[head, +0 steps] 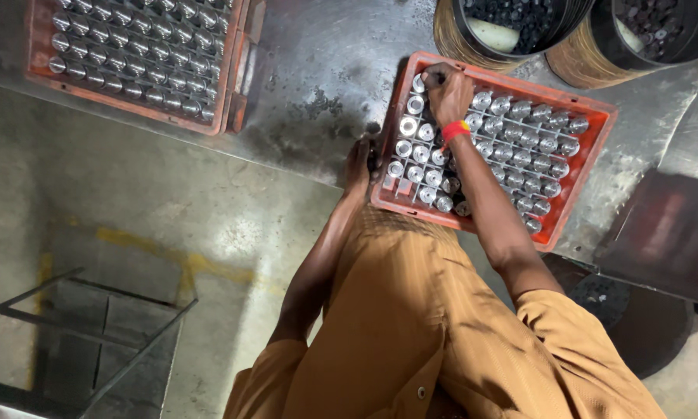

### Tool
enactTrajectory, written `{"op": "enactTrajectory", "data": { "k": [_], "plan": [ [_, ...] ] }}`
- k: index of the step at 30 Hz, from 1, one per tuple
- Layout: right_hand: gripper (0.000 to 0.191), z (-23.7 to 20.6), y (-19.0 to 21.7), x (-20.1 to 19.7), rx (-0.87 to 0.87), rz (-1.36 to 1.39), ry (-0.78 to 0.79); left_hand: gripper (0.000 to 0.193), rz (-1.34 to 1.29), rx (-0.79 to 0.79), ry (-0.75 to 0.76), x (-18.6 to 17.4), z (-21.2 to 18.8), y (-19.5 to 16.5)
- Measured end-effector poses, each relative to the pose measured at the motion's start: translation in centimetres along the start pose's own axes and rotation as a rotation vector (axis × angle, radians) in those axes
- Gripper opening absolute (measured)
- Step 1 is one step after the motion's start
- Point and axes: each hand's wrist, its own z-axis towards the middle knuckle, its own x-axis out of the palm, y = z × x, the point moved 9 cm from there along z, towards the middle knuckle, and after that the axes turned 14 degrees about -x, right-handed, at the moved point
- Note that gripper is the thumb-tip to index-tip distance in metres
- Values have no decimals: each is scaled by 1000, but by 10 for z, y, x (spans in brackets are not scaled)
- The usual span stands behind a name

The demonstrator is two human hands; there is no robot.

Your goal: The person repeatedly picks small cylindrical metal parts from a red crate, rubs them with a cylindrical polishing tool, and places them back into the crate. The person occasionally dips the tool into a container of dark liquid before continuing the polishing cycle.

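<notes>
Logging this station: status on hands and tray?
Right hand on cylinders at tray's far corner. Left hand grips orange tray edge. Nothing in the way.

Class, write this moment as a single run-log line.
left hand: grips orange tray edge | right hand: on a metal cylinder at far corner | second tray: apart

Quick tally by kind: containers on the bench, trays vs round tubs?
Orange trays of metal cylinders: 2, one under the hands, one at the far end
Round tubs of dark parts: 2, and
Total: 4
</notes>
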Motion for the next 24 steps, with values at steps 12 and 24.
{"op": "enactTrajectory", "data": {
  "k": [12, 24],
  "plan": [
    [42, -154, -7, 38, 230, 879, 384, 57, 642, -147, 51, 22, 17, 49],
    [12, -184, 27, -20, -195, -9, 134, 26, 197, -84, 70, 5, 6, 37]
  ]
}}
